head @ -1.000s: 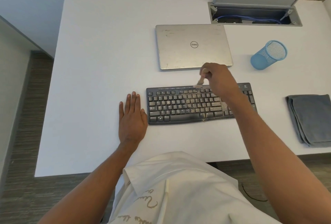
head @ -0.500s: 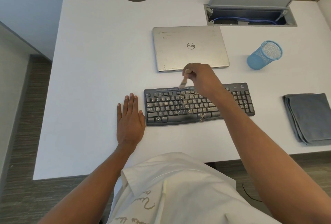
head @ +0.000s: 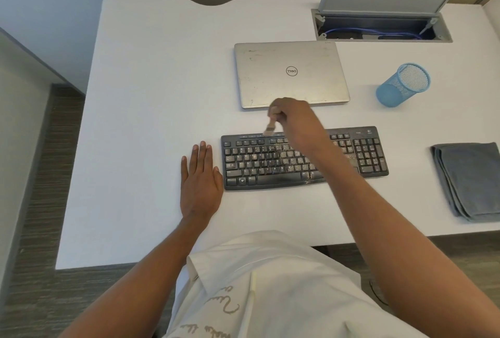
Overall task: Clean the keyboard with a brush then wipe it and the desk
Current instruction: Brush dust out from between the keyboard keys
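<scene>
Head view: the keyboard [head: 303,158] is laid across the middle of the white surface [head: 151,94], and its middle and right-hand keys are speckled with pale grit. A small brush [head: 269,128] is gripped at its handle by the curled fingers of the right hand [head: 293,116], with the bristles pointed down at the top key row at the keyboard's twelve o'clock edge. The brush is blurred, so it cannot be told whether the bristles touch the keys. The steep angle is judged to let the bristles reach between the keys. The left hand [head: 201,183] is laid flat, palm down with fingers straight, and nothing is held. It is placed just beside the keyboard's nine o'clock end, probably as a brace against sliding. A closed laptop [head: 290,74] is set at twelve o'clock, near the brushing hand. A folded grey cloth [head: 470,181] is parked well apart at three o'clock, presumably kept for the wiping step, which is not yet begun. At two o'clock a blue mesh cup [head: 403,85] is seen, and nothing is visible inside it. At one o'clock, by the far edge, a recessed cable box [head: 381,32] is held open by its propped lid, and blue cable is seen coiled within.
</scene>
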The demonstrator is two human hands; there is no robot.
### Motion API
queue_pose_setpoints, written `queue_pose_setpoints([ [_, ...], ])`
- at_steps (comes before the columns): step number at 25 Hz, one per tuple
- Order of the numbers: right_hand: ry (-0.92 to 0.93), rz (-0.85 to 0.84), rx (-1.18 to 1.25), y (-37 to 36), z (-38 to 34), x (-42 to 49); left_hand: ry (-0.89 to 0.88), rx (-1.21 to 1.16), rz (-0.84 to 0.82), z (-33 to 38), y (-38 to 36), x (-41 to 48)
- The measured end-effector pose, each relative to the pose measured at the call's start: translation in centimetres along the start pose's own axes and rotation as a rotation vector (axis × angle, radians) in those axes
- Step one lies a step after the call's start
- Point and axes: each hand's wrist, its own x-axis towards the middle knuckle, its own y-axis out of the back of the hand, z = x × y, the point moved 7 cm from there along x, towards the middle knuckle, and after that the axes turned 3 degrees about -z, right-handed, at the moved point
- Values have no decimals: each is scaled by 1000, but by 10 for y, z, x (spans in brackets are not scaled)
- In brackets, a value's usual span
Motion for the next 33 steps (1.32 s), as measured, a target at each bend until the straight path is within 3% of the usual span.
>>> queue_pose_setpoints([
  [3, 9, -103, -20, -25, -15, 8, 1, -9, -3, 0, 0, 0],
  [13, -205, 99, -146, 39, 81, -19, 1, -20, 2, 0, 1, 1],
  [16, -131, 127, -91, 33, 48, -17, 1, -12, -6, 0, -1, 1],
  [21, 11, -41, -3, -20, -14, -1, -7, -11, -9, 0, -1, 1],
  [29, -199, 98, 21, 27, 54, -29, 0, -14, 3, -1, 0, 1],
  [33, -175, 130, 44, 27, 44, -33, -2, -17, 1, 0, 0, 1],
])
